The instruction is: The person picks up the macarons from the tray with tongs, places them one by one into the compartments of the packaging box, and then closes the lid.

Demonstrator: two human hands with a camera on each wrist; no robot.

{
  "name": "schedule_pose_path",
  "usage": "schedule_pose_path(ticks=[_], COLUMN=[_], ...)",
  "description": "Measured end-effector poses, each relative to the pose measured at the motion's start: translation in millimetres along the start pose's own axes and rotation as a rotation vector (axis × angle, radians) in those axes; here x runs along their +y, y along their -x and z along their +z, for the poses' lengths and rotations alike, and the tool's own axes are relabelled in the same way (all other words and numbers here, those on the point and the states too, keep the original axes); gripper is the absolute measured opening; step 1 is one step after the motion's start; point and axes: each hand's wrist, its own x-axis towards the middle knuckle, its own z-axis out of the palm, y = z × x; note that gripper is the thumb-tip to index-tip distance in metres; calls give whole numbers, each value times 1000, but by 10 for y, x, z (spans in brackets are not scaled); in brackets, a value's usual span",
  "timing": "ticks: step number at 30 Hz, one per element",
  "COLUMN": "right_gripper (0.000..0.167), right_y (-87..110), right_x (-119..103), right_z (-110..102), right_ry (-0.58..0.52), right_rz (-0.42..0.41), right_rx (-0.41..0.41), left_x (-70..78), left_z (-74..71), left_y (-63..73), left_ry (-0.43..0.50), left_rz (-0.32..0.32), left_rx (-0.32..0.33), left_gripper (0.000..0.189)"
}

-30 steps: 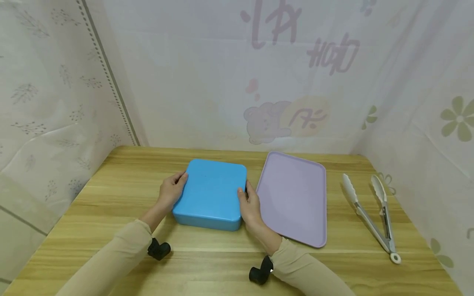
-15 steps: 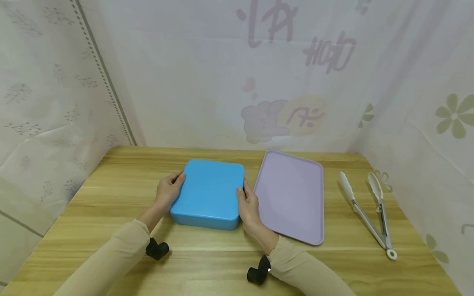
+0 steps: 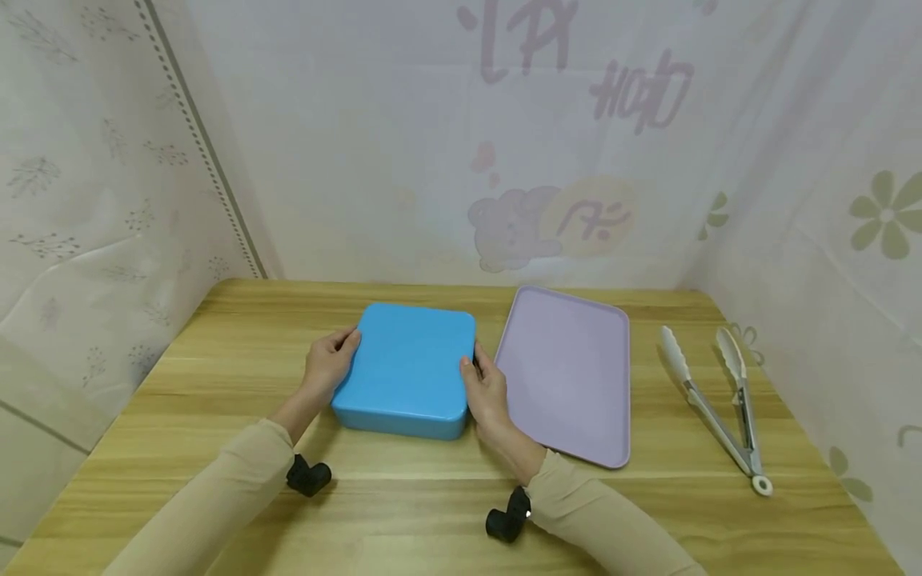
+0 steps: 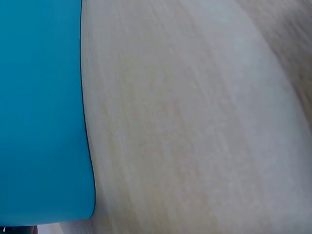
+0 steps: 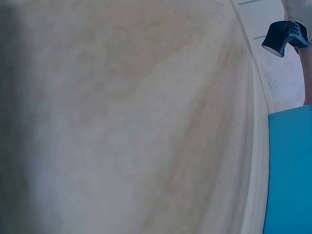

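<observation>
A square blue box (image 3: 406, 364) with rounded corners and a smooth top sits in the middle of the wooden table. My left hand (image 3: 328, 366) grips its left side, the thumb lying along the top edge. On the opposite side my right hand (image 3: 488, 396) holds the box, thumb up at the rim and fingers partly hidden behind the wall. In the left wrist view the box (image 4: 44, 112) fills the left edge. Part of the box (image 5: 291, 170) also shows at the right of the right wrist view, with neither hand's fingers visible there.
A flat lilac tray (image 3: 569, 376) lies just right of the box, close to my right hand. Farther right, metal tongs (image 3: 720, 424) with white tips lie spread apart. Printed cloth (image 3: 360, 160) hangs behind the wooden table (image 3: 216, 384) and at both sides.
</observation>
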Motion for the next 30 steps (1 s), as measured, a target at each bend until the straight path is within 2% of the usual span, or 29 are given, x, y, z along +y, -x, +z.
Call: schedule_pose_path(ticks=[5,12,16,21,25,30], right_gripper=[56,56,56,55,55,58], right_y=[2,-37,-56,-70,-32,116], right_x=[-6,-37,-75,-189,-269,-356], right_z=[-3,-5,-56,-234,-445,-733], right_ry=[37,21,9,-23,-40,-13], right_rz=[-3,19,86,168,181,183], right_rx=[-5,2,-20,-19,-27,-76], left_x=[2,28,2,-2,63,204], left_z=[6,-12,-34,-117,-248,-373], left_y=[3,-12,4,35,75,203], left_ry=[2,21,63,112,134,100], left_rz=[-4,4,-4,-25,30,139], left_rx=[0,-16,-55,-148,-224,-294], left_gripper=[50,51,54,71,77,78])
